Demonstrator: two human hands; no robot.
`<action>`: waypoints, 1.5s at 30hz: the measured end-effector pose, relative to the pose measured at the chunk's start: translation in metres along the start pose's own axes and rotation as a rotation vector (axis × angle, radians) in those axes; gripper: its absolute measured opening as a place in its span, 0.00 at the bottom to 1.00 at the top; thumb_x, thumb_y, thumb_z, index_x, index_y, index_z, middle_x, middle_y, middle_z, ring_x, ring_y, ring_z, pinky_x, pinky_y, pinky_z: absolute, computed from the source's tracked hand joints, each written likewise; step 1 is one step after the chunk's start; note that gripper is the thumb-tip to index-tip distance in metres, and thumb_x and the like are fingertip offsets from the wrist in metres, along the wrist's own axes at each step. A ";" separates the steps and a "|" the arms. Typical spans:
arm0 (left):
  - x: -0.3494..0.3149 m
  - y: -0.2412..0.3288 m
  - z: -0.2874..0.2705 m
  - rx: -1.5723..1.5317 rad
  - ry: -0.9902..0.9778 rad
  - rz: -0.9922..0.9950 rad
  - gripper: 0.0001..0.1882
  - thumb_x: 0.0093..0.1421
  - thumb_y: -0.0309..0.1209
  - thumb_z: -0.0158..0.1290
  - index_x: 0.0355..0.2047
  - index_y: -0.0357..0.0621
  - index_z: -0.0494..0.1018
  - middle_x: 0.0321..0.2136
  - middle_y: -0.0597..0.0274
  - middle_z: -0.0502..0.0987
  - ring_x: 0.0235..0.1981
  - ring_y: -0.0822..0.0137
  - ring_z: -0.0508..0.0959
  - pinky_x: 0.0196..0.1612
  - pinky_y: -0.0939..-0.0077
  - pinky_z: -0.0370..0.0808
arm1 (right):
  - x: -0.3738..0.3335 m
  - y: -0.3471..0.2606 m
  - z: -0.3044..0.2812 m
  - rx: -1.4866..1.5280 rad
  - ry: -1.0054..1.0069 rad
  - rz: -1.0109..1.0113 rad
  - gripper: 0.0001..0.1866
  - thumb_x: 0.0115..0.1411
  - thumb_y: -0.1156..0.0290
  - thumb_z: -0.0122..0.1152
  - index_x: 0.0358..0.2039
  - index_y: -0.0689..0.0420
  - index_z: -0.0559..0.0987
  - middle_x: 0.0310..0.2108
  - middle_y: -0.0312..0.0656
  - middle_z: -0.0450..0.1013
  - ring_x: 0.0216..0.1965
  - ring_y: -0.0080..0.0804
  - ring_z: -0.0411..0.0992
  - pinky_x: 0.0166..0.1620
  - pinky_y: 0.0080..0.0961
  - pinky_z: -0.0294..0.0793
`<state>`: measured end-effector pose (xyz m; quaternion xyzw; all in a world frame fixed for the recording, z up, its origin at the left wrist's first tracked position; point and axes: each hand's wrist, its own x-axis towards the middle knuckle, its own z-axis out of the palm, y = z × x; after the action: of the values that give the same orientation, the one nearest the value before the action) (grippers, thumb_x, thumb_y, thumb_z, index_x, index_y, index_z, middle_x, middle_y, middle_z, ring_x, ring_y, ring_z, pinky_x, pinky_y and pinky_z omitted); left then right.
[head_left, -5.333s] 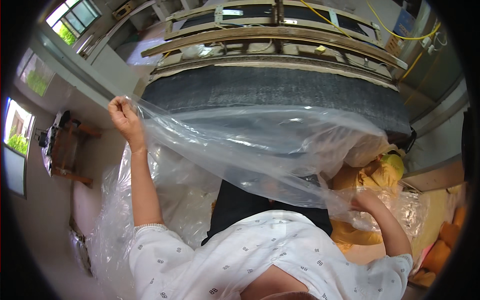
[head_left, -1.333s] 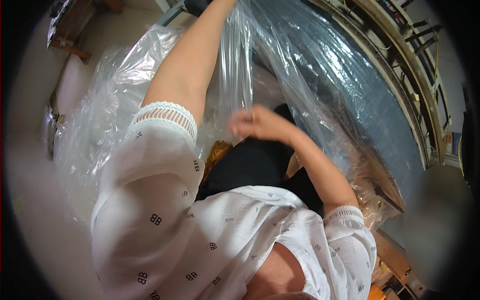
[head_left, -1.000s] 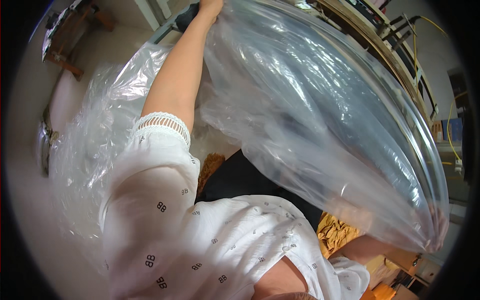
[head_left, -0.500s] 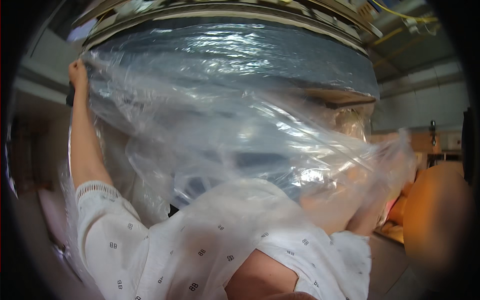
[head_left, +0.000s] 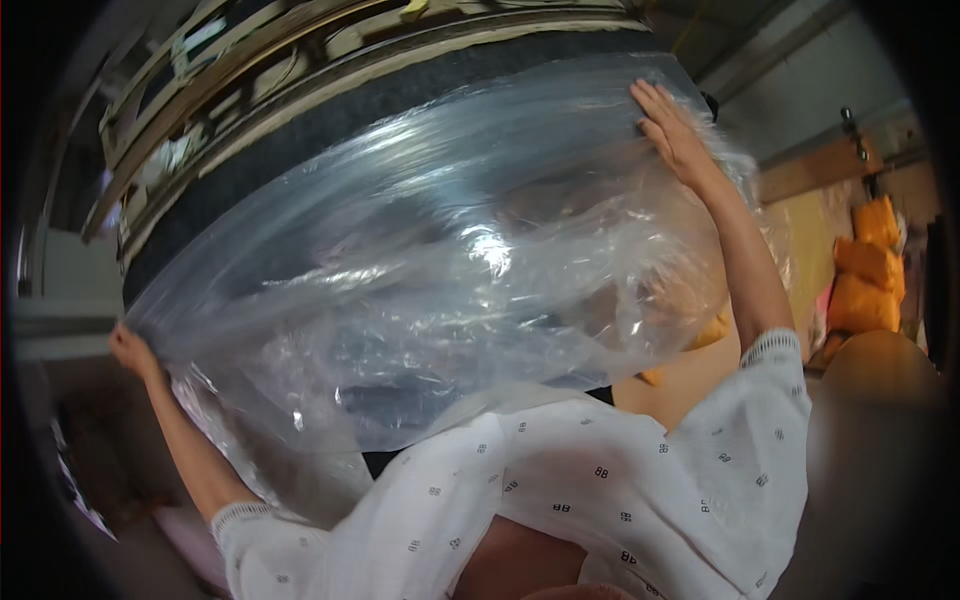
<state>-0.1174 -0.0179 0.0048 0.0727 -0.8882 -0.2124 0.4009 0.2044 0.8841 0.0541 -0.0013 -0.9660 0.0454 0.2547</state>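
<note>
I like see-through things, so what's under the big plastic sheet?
Under the plastic sheet is a dark surface, bare along its far edge. Nearer the white shirt, creases and shine blur everything, so what's underneath there can't be told.

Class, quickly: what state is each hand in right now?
Left hand: closed, gripping the edge of the clear plastic sheet.
Right hand: open, fingers extended, laid on the sheet.
</note>
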 end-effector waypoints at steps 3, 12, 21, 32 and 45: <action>-0.001 -0.001 -0.010 0.165 -0.067 0.069 0.16 0.61 0.40 0.45 0.39 0.38 0.70 0.37 0.48 0.74 0.39 0.53 0.73 0.44 0.67 0.68 | 0.017 0.007 0.010 0.101 0.072 0.088 0.16 0.59 0.60 0.52 0.42 0.55 0.75 0.47 0.38 0.70 0.51 0.38 0.65 0.50 0.31 0.64; -0.013 0.042 -0.012 0.262 -0.106 -0.048 0.17 0.62 0.43 0.43 0.38 0.41 0.70 0.37 0.52 0.74 0.39 0.53 0.73 0.43 0.66 0.68 | 0.059 0.015 0.014 -0.428 0.378 0.137 0.15 0.53 0.58 0.60 0.28 0.58 0.73 0.26 0.39 0.68 0.29 0.33 0.68 0.33 0.25 0.66; 0.004 -0.024 -0.043 0.041 -0.017 -0.064 0.19 0.61 0.42 0.47 0.42 0.36 0.69 0.38 0.54 0.74 0.39 0.61 0.73 0.44 0.73 0.68 | 0.089 0.022 0.044 0.263 0.030 0.432 0.13 0.51 0.58 0.59 0.27 0.56 0.75 0.19 0.38 0.70 0.23 0.30 0.68 0.30 0.23 0.66; -0.041 -0.023 -0.172 -0.807 -0.691 -0.560 0.21 0.61 0.41 0.49 0.50 0.42 0.64 0.45 0.62 0.70 0.46 0.67 0.70 0.50 0.76 0.66 | 0.112 0.066 0.021 0.650 -0.456 0.319 0.09 0.54 0.72 0.58 0.36 0.56 0.74 0.31 0.33 0.72 0.32 0.21 0.67 0.36 0.21 0.67; 0.016 0.086 -0.035 -0.099 -0.239 -0.270 0.21 0.62 0.41 0.39 0.43 0.37 0.71 0.41 0.48 0.74 0.40 0.53 0.75 0.47 0.61 0.69 | 0.166 0.116 0.046 0.525 0.195 0.488 0.24 0.57 0.57 0.56 0.49 0.60 0.72 0.43 0.39 0.72 0.44 0.27 0.69 0.49 0.21 0.65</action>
<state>-0.0986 0.0428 0.0740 0.1456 -0.9002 -0.3147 0.2635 0.0344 1.0003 0.0853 -0.1703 -0.8639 0.3508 0.3188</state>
